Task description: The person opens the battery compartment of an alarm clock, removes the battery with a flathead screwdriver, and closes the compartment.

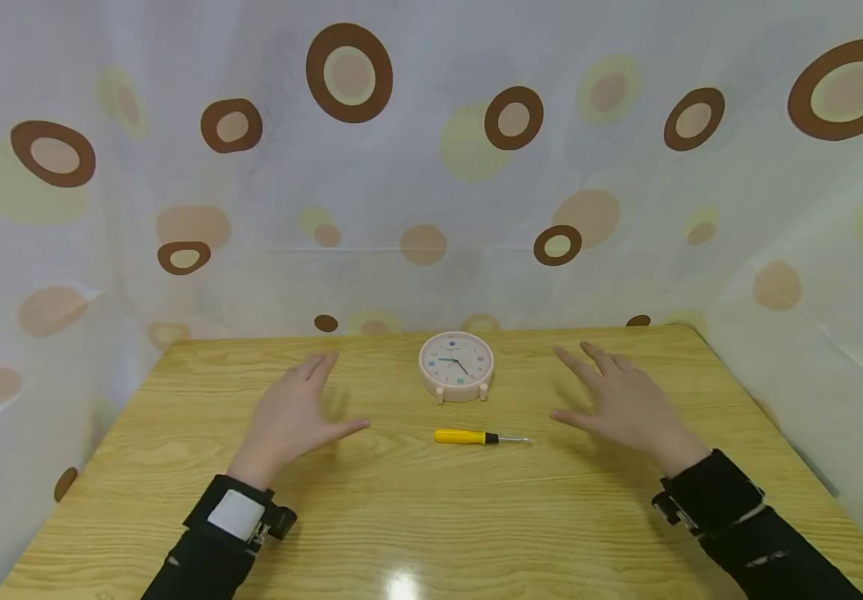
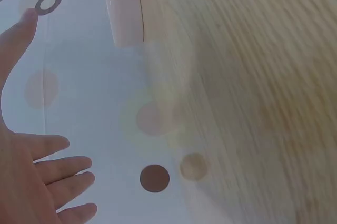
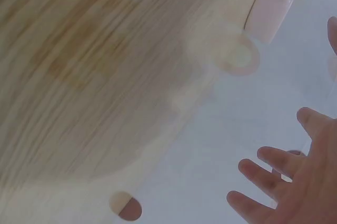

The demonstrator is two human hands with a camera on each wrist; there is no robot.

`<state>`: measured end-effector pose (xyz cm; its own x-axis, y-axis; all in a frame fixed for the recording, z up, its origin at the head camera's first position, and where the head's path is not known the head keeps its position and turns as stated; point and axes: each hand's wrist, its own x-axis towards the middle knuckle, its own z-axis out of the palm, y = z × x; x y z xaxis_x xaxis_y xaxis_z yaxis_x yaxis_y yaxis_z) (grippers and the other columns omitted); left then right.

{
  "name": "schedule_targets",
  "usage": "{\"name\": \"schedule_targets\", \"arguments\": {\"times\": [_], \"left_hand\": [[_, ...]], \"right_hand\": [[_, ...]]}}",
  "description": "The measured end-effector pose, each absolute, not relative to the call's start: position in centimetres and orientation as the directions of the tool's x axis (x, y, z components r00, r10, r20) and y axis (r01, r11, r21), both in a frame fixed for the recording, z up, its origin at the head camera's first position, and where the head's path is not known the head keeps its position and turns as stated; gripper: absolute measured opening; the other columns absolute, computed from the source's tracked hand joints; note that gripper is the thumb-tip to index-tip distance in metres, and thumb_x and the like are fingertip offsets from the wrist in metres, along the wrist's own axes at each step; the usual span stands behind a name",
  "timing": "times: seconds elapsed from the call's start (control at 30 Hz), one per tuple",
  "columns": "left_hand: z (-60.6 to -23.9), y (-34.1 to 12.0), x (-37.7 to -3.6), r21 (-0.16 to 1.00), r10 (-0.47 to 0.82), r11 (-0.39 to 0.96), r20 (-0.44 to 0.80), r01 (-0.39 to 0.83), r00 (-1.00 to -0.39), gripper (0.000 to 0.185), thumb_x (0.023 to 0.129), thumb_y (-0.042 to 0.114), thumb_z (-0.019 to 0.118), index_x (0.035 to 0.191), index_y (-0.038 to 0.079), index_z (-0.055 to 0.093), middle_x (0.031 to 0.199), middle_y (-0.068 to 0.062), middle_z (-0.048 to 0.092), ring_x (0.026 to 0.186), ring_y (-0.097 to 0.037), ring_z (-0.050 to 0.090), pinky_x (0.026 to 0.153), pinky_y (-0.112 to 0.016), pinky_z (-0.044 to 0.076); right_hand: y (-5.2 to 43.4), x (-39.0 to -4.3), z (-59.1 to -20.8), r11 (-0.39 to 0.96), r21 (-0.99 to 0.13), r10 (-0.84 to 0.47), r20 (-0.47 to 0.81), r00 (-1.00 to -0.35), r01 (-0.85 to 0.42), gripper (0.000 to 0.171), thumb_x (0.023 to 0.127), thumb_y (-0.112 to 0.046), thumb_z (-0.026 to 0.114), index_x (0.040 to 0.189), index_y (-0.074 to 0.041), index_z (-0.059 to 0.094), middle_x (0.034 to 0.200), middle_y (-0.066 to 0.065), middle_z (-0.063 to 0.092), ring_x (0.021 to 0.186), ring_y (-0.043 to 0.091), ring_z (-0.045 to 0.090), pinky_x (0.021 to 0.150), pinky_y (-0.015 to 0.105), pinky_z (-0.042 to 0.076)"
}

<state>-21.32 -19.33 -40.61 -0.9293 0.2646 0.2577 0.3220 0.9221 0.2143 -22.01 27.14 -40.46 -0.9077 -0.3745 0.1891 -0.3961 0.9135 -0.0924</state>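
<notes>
Clock (image 1: 457,365) sits toward the far edge of the wooden counter (image 1: 431,517) in my head view, a pale pink round one on two small feet, its face tilted up toward me. Just in front of it lies a screwdriver (image 1: 476,437) with a yellow handle, its thin metal tip pointing to my right. My left hand (image 1: 292,417) is to the left of both, fingers straight and spread with the thumb out toward the screwdriver, gripping nothing; I cannot tell whether it touches the wood. My right hand (image 1: 622,404) mirrors it on the other side, fingers straight and splayed, thumb pointing inward, also gripping nothing. Both wrists wear dark sleeves with strapped-on devices, and a white curtain (image 1: 431,167) with brown and yellowish rings closes in the counter behind and at the sides. From my left wrist, my left hand (image 2: 31,182) shows palm and spread fingers at the lower left, the clock's (image 2: 125,6) pink side blurred at the top, the wood grain to the right. From my right wrist, my right hand (image 3: 295,182) shows straight, separated fingers at the lower right, the clock's (image 3: 274,3) pink edge at the top right, everything blurred.
</notes>
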Motion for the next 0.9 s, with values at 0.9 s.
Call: {"name": "schedule_targets", "arguments": {"times": [0.9], "left_hand": [[-39.3,-12.2,-26.6,0.433,0.326,0.832,0.128,0.348,-0.937,0.118,0.076,0.057,0.091,0.163,0.000,0.036,0.164,-0.023,0.046,0.134,-0.043,0.063,0.108,-0.055,0.056]], "right_hand": [[17.9,-26.1,-41.1,0.861,-0.229,-0.418,0.190,-0.888,-0.454,0.103,0.085,-0.057,0.084,0.161,-0.002,0.041,0.155,0.027,0.054,0.141,0.048,0.054,0.115,0.064,0.047]]}}
